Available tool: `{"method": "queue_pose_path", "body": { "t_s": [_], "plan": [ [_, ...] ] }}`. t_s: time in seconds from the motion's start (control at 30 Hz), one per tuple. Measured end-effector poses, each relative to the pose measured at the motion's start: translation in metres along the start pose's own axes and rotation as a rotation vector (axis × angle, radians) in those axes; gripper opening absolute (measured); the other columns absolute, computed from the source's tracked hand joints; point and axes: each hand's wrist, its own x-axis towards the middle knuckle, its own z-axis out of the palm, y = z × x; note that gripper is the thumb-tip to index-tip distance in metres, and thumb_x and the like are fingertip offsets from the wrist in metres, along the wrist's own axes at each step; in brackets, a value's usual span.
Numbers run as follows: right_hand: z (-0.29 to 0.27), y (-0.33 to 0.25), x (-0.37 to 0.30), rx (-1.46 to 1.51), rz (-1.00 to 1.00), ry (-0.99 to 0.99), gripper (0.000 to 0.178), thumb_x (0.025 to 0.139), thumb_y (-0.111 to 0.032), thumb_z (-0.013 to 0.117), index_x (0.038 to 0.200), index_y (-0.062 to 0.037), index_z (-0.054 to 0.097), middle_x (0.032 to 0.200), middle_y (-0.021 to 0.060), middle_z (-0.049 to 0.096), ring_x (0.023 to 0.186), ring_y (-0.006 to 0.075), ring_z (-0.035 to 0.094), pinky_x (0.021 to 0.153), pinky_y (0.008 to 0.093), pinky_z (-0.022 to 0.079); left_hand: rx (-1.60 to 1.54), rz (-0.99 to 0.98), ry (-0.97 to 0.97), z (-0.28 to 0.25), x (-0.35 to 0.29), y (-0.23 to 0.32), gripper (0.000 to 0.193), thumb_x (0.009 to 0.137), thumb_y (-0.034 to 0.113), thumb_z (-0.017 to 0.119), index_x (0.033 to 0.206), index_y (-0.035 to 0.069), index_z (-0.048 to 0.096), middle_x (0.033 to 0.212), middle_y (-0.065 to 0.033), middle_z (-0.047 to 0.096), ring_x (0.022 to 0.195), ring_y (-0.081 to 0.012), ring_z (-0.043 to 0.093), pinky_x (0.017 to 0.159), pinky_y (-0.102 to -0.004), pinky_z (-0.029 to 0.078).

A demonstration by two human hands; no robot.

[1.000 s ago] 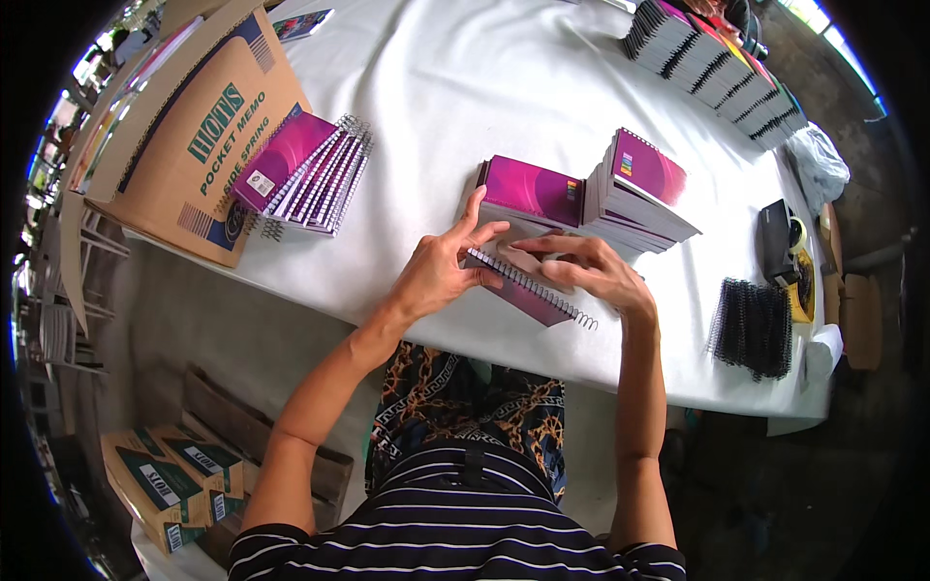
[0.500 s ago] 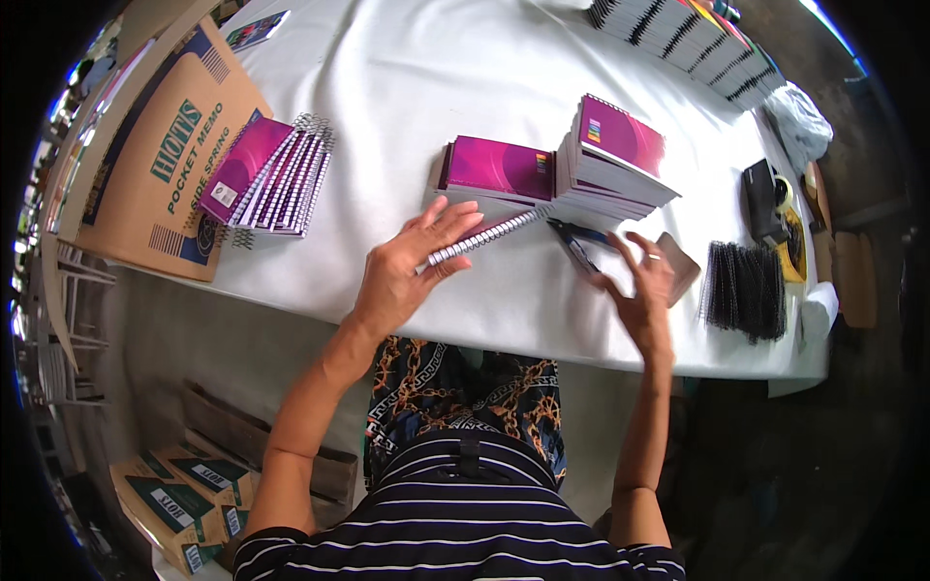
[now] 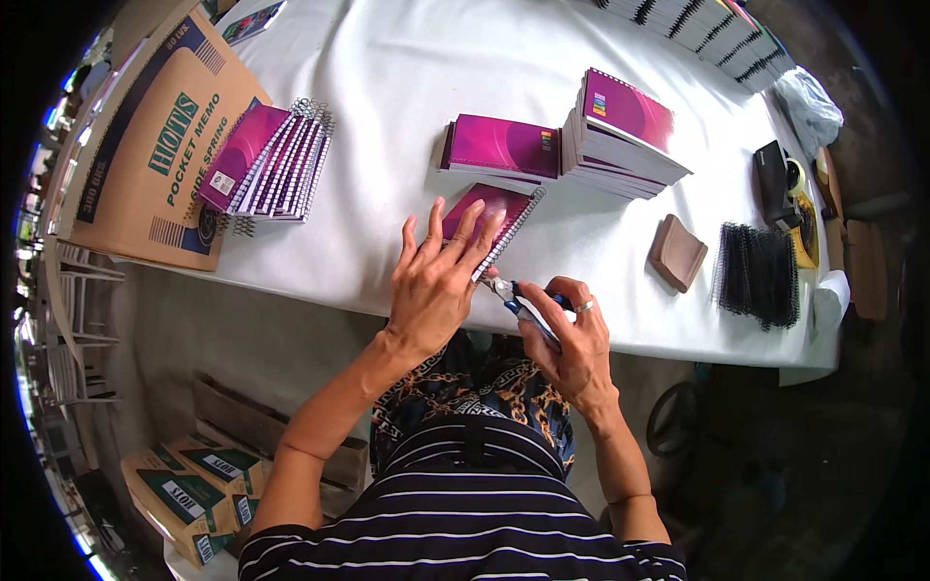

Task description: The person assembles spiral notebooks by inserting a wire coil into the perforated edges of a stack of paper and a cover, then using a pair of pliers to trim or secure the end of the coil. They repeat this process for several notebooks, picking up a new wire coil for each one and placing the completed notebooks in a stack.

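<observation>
Under the spread fingers of my left hand (image 3: 436,281) lies a spiral notebook (image 3: 513,197) with a purple cover, pressed on the table. Its dark wire coil runs slantwise along the right edge, toward the table's front edge. My right hand (image 3: 572,339) is closed round pliers (image 3: 524,308) with blue-and-black handles. The jaws touch or nearly touch the coil's near end; my fingers partly hide them. Beyond the notebook are a low pile of purple notebooks (image 3: 504,145) and a taller stack (image 3: 628,116).
At left, finished-looking coiled notebooks (image 3: 276,169) lean by a cardboard box (image 3: 160,145). To the right are a brown block (image 3: 678,254), a bundle of black wire coils (image 3: 759,276), a black box (image 3: 773,184) and a tape roll (image 3: 804,228). More bound stacks (image 3: 702,34) stand far right.
My right hand has picked the pliers up off the table and brought them left to the coil's near end. My left hand has laid the notebook flatter, its cover now facing up.
</observation>
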Motion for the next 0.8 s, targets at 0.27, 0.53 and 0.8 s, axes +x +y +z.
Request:
{"method": "queue_pose_path", "body": {
  "t_s": [0.27,0.53,0.8],
  "plan": [
    [-0.001,0.003,0.008,0.022,-0.068,0.009,0.040,0.083,-0.018,0.073,0.121,-0.0097,0.066,0.097,0.0113,0.056,0.076,0.0219,0.058,0.063,0.0330,0.045,-0.080,-0.049,0.053,0.000,0.004,0.006,0.075,0.082,0.004,0.069,0.151,0.016,0.041,0.144,-0.0070,0.054,0.137,-0.0385,0.044,0.110,-0.0587,0.031],
    [-0.023,-0.004,0.057,0.679,0.224,-0.442,0.025,0.098,-0.016,0.059,0.118,-0.0021,0.065,0.091,0.0121,0.063,0.076,0.0156,0.060,0.066,0.0307,0.048,0.069,0.007,0.157,-0.032,0.002,-0.013,0.070,0.083,0.012,0.070,0.149,0.017,0.045,0.141,-0.0017,0.057,0.137,-0.0330,0.046,0.111,-0.0560,0.031],
    [-0.004,0.080,0.055,-0.423,0.043,-0.114,0.037,0.091,-0.022,0.068,0.124,-0.0076,0.064,0.125,0.0148,0.055,0.123,0.0264,0.047,0.104,0.0455,0.032,0.306,-0.057,0.327,-0.161,0.018,-0.161,0.065,0.091,0.010,0.059,0.150,0.031,0.042,0.151,0.0121,0.046,0.143,-0.0310,0.038,0.117,-0.0610,0.023]
  ]
}}
